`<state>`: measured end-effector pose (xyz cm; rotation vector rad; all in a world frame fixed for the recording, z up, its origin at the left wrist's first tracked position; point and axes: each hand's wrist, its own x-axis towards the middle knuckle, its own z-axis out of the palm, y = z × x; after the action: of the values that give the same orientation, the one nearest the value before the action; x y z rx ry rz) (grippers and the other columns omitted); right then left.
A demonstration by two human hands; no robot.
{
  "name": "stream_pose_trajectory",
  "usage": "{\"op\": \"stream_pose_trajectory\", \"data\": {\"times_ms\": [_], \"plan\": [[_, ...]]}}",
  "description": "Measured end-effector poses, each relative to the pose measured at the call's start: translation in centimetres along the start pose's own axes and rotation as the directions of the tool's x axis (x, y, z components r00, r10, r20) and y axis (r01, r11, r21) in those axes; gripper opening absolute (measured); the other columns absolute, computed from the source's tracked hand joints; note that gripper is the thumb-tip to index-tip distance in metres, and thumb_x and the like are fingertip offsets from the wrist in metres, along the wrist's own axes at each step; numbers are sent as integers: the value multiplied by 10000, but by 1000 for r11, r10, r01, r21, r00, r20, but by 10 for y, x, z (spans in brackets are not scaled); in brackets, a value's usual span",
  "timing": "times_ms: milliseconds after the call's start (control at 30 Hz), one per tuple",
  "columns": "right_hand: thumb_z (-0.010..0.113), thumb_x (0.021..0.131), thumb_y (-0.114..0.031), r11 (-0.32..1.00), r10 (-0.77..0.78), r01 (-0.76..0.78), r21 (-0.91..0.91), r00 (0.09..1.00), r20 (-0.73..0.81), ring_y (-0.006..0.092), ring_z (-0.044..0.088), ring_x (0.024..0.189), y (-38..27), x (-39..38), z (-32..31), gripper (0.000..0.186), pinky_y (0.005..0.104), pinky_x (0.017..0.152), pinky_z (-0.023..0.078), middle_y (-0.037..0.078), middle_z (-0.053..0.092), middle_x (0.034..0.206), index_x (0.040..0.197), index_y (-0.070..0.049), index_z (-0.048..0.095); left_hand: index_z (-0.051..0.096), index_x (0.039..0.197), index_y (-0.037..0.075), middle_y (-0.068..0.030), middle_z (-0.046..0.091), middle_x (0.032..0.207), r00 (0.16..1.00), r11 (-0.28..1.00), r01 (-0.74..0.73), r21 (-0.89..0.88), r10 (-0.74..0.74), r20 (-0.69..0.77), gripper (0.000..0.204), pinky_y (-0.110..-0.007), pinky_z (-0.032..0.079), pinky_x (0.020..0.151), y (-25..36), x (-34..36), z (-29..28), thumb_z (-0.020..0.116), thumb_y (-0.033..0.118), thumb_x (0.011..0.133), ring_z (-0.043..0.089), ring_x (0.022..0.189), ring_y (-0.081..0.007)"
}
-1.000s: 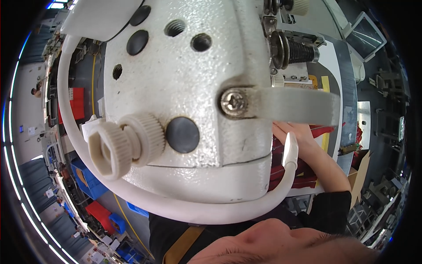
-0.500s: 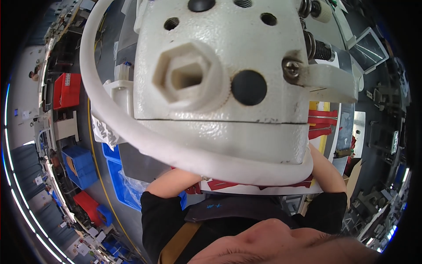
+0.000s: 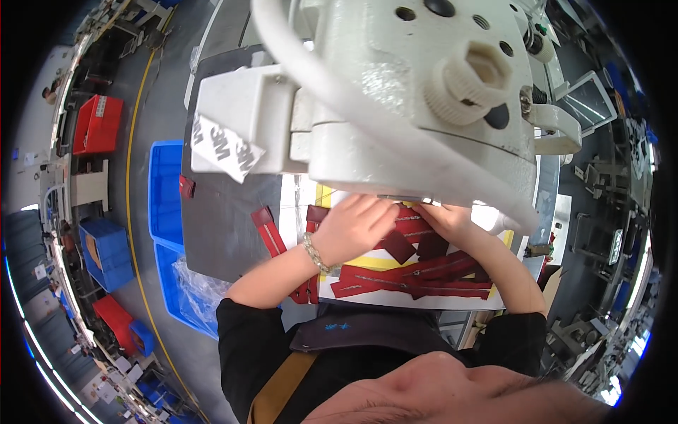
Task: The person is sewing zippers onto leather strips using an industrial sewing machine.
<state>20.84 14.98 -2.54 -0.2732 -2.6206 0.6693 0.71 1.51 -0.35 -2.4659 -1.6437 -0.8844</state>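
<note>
My left hand [image 3: 353, 226], a beaded bracelet [image 3: 316, 254] on its wrist, presses on dark red zipper pieces [image 3: 424, 272] that lie on a white and yellow sheet [image 3: 395, 297]. My right hand [image 3: 448, 219] rests close beside it on the same red pieces, its fingertips tucked under the white sewing machine head [image 3: 424, 106]. The machine head fills the upper middle of the view and hides the needle area and the far ends of the fingers. Several more red zipper strips lie spread below my hands.
One loose red strip [image 3: 268, 233] lies on the dark grey table [image 3: 219, 226] at the left. Blue bins [image 3: 166, 198] and a clear plastic bag [image 3: 201, 286] stand beside the table's left edge. A red crate [image 3: 97, 124] sits farther left. A white tube [image 3: 367, 106] curves across the machine.
The view has swung down and back from the machine head, which filled the frame before. Both hands and the red zipper pieces are now in plain sight under it.
</note>
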Motion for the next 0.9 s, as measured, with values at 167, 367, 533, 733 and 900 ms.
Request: {"op": "stream_pose_trajectory", "data": {"times_ms": [167,367,533,733,900], "plan": [[724,793,-38,999,39,-37,-36,997,67,232,685,805,-18,18,-13,274,316,686,549,100,690,951,1063,-34,678,660,1005,21,-54,646,1025,987,986,161,43,-160,-25,270,-335,442,842,-12,-7,1,688,154,772,592,974,-188],[734,770,-51,996,-6,5,-88,1000,-10,214,680,743,-13,18,-10,304,316,612,545,80,686,957,1068,-32,674,650,1116,117,34,641,1103,982,983,181,19,-182,50,320,-345,378,893,-27,-16,13,683,214,812,568,1008,-121],[742,749,-56,992,-61,56,-111,997,-38,210,674,704,-15,22,-12,301,309,579,536,70,684,954,1044,-38,680,628,1156,153,67,624,1143,981,984,172,47,-175,82,346,-357,348,914,-28,-14,10,676,233,822,551,1026,-95],[739,755,-68,995,-41,38,-89,999,-33,205,673,702,-14,21,-12,295,306,573,533,65,684,956,1044,-47,686,615,1166,183,96,617,1147,988,992,114,44,-118,100,345,-355,366,827,-39,-15,15,654,271,835,545,1007,-80],[726,774,-61,994,-35,33,-106,999,-17,206,674,703,-15,20,-13,312,304,584,534,63,688,935,1082,-44,675,617,1144,187,66,677,995,986,997,58,60,-66,150,303,-333,419,684,-47,-15,13,616,296,861,634,818,-113]]}}
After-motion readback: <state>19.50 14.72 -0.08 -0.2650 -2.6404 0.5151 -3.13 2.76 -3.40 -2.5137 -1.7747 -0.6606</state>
